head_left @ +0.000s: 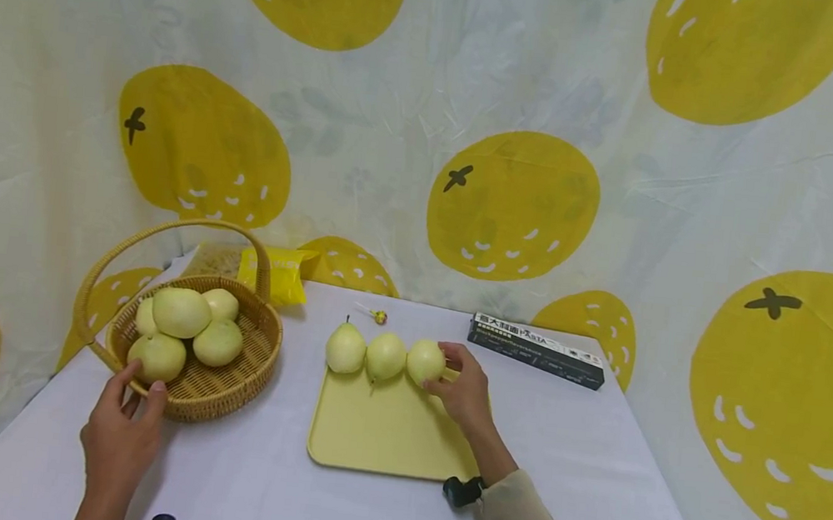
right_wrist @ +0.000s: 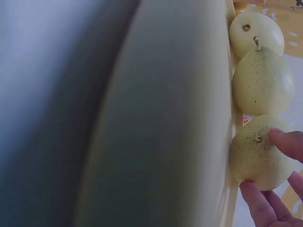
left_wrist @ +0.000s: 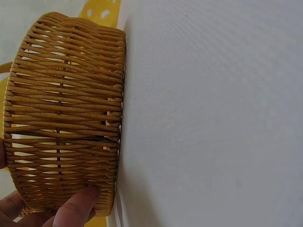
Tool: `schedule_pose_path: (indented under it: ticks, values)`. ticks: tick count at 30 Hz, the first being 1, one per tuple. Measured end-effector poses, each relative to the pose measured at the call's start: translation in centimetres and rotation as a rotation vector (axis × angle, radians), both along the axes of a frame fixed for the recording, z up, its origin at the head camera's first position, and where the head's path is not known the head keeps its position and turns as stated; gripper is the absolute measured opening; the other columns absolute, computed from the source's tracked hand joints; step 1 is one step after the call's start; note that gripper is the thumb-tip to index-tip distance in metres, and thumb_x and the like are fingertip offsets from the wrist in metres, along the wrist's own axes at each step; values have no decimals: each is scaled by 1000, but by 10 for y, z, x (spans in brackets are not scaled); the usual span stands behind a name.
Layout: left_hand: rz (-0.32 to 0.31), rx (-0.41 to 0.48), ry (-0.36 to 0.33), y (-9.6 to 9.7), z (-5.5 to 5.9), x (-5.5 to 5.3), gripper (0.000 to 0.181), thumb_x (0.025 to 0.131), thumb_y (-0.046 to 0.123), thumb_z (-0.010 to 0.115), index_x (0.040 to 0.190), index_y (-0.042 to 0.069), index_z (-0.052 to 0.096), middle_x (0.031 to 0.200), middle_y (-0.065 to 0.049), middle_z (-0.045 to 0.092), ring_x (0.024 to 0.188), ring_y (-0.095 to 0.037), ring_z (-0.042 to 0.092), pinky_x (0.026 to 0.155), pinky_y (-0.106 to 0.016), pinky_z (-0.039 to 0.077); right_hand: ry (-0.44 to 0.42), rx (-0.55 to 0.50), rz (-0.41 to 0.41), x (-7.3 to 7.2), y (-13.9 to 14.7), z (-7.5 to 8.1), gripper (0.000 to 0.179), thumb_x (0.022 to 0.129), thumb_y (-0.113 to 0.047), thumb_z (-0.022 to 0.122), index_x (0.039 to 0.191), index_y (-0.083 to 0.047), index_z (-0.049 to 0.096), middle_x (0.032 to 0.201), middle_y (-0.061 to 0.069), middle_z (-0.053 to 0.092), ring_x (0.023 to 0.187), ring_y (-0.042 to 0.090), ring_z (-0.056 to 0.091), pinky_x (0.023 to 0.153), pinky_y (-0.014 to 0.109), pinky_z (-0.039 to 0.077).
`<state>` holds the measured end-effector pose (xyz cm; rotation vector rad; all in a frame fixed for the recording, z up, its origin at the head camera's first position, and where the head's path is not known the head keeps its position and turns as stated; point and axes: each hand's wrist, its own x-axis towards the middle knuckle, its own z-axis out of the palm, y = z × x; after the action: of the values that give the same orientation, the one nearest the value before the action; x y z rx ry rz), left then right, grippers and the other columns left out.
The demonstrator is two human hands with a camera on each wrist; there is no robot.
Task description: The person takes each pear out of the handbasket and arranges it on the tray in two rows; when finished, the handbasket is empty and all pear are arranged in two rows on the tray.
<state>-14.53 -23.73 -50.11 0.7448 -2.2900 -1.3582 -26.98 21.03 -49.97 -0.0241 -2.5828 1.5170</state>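
A pale yellow-green pear (head_left: 425, 362) sits at the far right of a row on a yellow tray (head_left: 392, 438). My right hand (head_left: 466, 392) holds that pear with thumb and fingers around it; the right wrist view shows the thumb on top. To its left stand a middle pear (head_left: 385, 356) and a left pear (head_left: 345, 349) with an upright stem. My left hand (head_left: 119, 436) grips the near left side of a wicker basket (left_wrist: 66, 113), its thumb (left_wrist: 78, 208) pressed to the woven wall. Several pears (head_left: 181, 312) lie piled in the basket.
Behind the basket lie a yellow packet (head_left: 279, 274) and a clear bag (head_left: 215, 260) with unclear contents. A small lollipop (head_left: 379, 317) lies behind the tray. At the back right is a black and white pasta box (head_left: 536, 351). A fruit-print cloth hangs behind the white table.
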Motion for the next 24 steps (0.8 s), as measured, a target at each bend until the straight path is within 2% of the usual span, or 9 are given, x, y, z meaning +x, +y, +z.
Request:
schedule_pose_path:
  ticks: [6, 12, 17, 24]
  values:
    - [6, 12, -6, 1, 0, 0, 66, 109, 39, 51, 168, 16, 34, 172, -19, 30, 147, -52, 45, 119, -65, 44, -1, -24, -23, 2, 1, 3, 78, 74, -1, 93, 145, -15, 63, 144, 15, 66, 131, 35, 65, 105, 49, 64]
    - [12, 18, -10, 1, 0, 0, 66, 109, 39, 51, 168, 16, 33, 173, -18, 31, 148, -52, 45, 120, -65, 43, 13, -63, -42, 6, 2, 13, 74, 75, 1, 92, 142, -15, 64, 145, 19, 62, 135, 37, 61, 109, 49, 61]
    - [1, 25, -13, -1, -1, -1, 66, 109, 41, 50, 168, 17, 33, 173, -16, 30, 149, -51, 45, 120, -64, 43, 94, -103, -53, 8, 2, 23, 71, 76, -1, 93, 140, -18, 66, 142, 12, 64, 135, 33, 60, 112, 46, 60]
    - [-4, 33, -9, -1, -2, -1, 66, 109, 41, 50, 169, 18, 32, 174, -15, 29, 150, -50, 44, 120, -64, 43, 229, -151, -5, 15, -13, 45, 69, 79, -8, 94, 140, -24, 64, 139, 3, 63, 134, 26, 60, 114, 35, 58]
